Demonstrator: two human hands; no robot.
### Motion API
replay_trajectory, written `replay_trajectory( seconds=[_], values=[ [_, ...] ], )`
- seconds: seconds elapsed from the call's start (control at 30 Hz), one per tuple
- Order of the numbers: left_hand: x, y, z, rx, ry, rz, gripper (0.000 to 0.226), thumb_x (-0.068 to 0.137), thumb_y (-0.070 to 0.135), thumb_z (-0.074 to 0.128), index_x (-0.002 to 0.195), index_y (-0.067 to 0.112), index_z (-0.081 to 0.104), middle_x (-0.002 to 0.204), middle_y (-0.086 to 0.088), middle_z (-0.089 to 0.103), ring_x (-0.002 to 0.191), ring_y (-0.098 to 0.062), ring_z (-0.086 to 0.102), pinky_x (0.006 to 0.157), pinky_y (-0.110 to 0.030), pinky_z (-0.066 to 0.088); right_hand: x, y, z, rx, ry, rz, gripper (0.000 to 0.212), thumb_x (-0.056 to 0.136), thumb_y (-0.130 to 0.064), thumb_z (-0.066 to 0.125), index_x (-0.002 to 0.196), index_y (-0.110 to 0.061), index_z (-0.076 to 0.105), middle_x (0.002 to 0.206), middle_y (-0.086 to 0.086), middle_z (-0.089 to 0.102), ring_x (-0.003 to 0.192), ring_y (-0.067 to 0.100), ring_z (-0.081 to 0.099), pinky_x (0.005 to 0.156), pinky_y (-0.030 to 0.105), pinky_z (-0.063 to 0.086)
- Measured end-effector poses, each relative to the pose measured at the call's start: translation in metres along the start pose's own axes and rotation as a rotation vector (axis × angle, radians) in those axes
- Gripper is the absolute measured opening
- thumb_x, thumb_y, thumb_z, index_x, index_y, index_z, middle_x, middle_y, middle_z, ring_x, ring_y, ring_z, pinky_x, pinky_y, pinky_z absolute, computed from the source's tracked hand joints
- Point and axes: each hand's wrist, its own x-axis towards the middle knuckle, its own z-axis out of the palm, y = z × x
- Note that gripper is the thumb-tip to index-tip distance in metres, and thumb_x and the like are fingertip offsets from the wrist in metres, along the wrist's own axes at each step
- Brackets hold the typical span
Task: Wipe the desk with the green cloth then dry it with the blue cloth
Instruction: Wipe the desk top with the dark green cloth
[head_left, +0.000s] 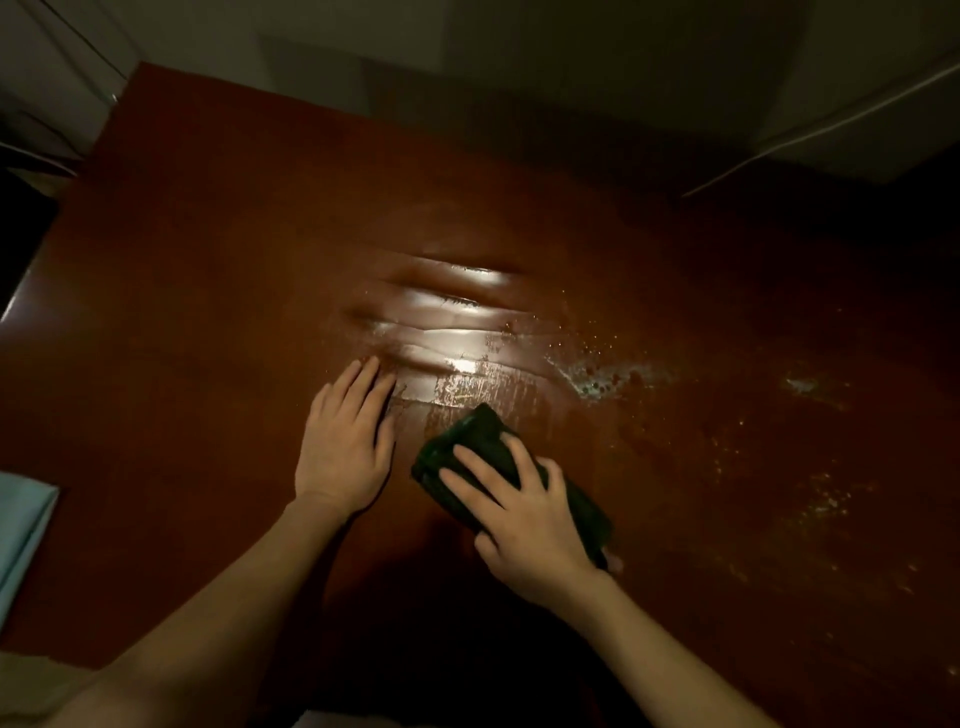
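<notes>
Head view looked down on a broad desk (197, 291) with a smooth, reddish-brown wooden top, glossy where light struck it. Near its middle lay wet streaks (447, 322), long parallel bands that shone pale, with a rougher, scratchy-looking patch at their near edge. To the right of them a scatter of droplets (602, 382) and foamy specks spread across the wood, thinning toward the far right.

The person's left hand (345, 447) rested flat on the desk, fingers straight and close together, holding nothing, its fingertips just at the edge of the streaks. The right hand (524, 512) pressed down on the green cloth (470, 436), a dark, folded, roughly rectangular pad with a soft, nubbly texture; the fingers were spread over its top and lay fairly straight, while the thumb side was hidden behind the cloth. The cloth lay on the desk just beside the left hand, angled so one corner pointed toward the wet bands.

At the left edge of the view sat the blue cloth (23, 525), pale, smooth and folded flat, well apart from both hands
</notes>
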Motion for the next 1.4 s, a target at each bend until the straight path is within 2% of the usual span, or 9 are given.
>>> replay_trajectory(
  seconds=[0.17, 0.33, 0.5, 0.63, 0.77, 0.9, 1.03, 1.23, 1.4],
  values=[
    [0.002, 0.000, 0.002, 0.017, -0.030, -0.010, 0.049, 0.094, 0.032, 0.031, 0.135, 0.009, 0.045, 0.145, -0.011, 0.038, 0.137, -0.023, 0.024, 0.111, -0.040, 0.016, 0.074, 0.054, -0.015, 0.053, 0.056, 0.202, 0.070, 0.071, -0.034, 0.054, 0.139, -0.032, 0.037, 0.148, -0.005, 0.036, 0.133, 0.034, 0.025, 0.098, 0.058, 0.033],
    [0.004, -0.001, 0.001, 0.044, -0.028, -0.001, 0.050, 0.094, 0.032, 0.031, 0.136, 0.008, 0.043, 0.145, -0.011, 0.037, 0.137, -0.023, 0.022, 0.111, -0.034, 0.006, 0.147, 0.089, -0.030, 0.011, 0.057, 0.410, 0.066, 0.082, -0.031, 0.053, 0.144, -0.031, 0.030, 0.153, -0.003, 0.024, 0.137, 0.035, 0.014, 0.102, 0.054, 0.026],
    [0.004, -0.001, 0.002, 0.039, -0.013, -0.001, 0.050, 0.093, 0.031, 0.031, 0.136, 0.008, 0.044, 0.144, -0.012, 0.039, 0.136, -0.024, 0.024, 0.110, -0.039, 0.012, 0.081, 0.031, -0.012, 0.034, 0.140, 0.472, 0.074, 0.069, -0.029, 0.068, 0.138, -0.025, 0.042, 0.143, 0.002, 0.041, 0.128, 0.036, 0.025, 0.091, 0.053, 0.038],
    [0.004, 0.000, 0.002, 0.047, -0.025, 0.002, 0.050, 0.093, 0.031, 0.031, 0.135, 0.007, 0.045, 0.143, -0.013, 0.040, 0.135, -0.025, 0.026, 0.108, -0.040, 0.015, 0.039, -0.007, -0.002, 0.000, 0.077, 0.499, 0.079, 0.062, -0.035, 0.075, 0.134, -0.027, 0.042, 0.138, 0.001, 0.046, 0.120, 0.035, 0.034, 0.083, 0.052, 0.045],
    [0.005, -0.001, 0.001, 0.049, -0.029, 0.003, 0.051, 0.092, 0.030, 0.031, 0.135, 0.007, 0.045, 0.143, -0.013, 0.041, 0.135, -0.025, 0.025, 0.108, -0.040, 0.014, 0.080, 0.026, -0.010, -0.001, 0.076, 0.461, 0.068, 0.078, -0.038, 0.058, 0.141, -0.026, 0.037, 0.147, 0.005, 0.035, 0.128, 0.039, 0.026, 0.096, 0.060, 0.035],
    [0.004, 0.000, 0.002, 0.042, -0.012, 0.012, 0.050, 0.092, 0.030, 0.032, 0.133, 0.005, 0.047, 0.142, -0.014, 0.042, 0.134, -0.026, 0.026, 0.108, -0.041, 0.015, 0.159, 0.079, -0.031, -0.022, -0.019, 0.540, 0.067, 0.092, -0.040, 0.043, 0.149, -0.030, 0.011, 0.158, 0.002, 0.005, 0.140, 0.040, 0.001, 0.109, 0.061, 0.010],
    [0.005, 0.000, 0.001, 0.025, -0.002, 0.014, 0.050, 0.092, 0.030, 0.032, 0.133, 0.005, 0.047, 0.141, -0.013, 0.043, 0.134, -0.025, 0.026, 0.109, -0.039, 0.014, 0.171, 0.078, -0.034, 0.001, 0.027, 0.582, 0.066, 0.091, -0.035, 0.046, 0.149, -0.029, 0.015, 0.157, 0.002, 0.011, 0.138, 0.042, 0.007, 0.106, 0.056, 0.024],
    [0.004, 0.000, 0.000, 0.035, -0.021, 0.014, 0.050, 0.092, 0.030, 0.031, 0.133, 0.005, 0.047, 0.140, -0.015, 0.044, 0.134, -0.025, 0.025, 0.108, -0.039, 0.013, 0.059, 0.000, -0.004, 0.041, 0.129, 0.565, 0.078, 0.067, -0.027, 0.073, 0.138, -0.026, 0.040, 0.144, 0.005, 0.038, 0.127, 0.039, 0.027, 0.092, 0.056, 0.042],
    [0.006, 0.000, -0.001, 0.040, -0.036, 0.021, 0.050, 0.092, 0.029, 0.031, 0.133, 0.005, 0.047, 0.140, -0.015, 0.044, 0.134, -0.025, 0.026, 0.108, -0.040, 0.014, 0.083, 0.029, -0.010, 0.025, 0.103, 0.612, 0.072, 0.078, -0.032, 0.063, 0.143, -0.025, 0.033, 0.149, 0.008, 0.031, 0.129, 0.041, 0.024, 0.095, 0.061, 0.036]
  ],
)
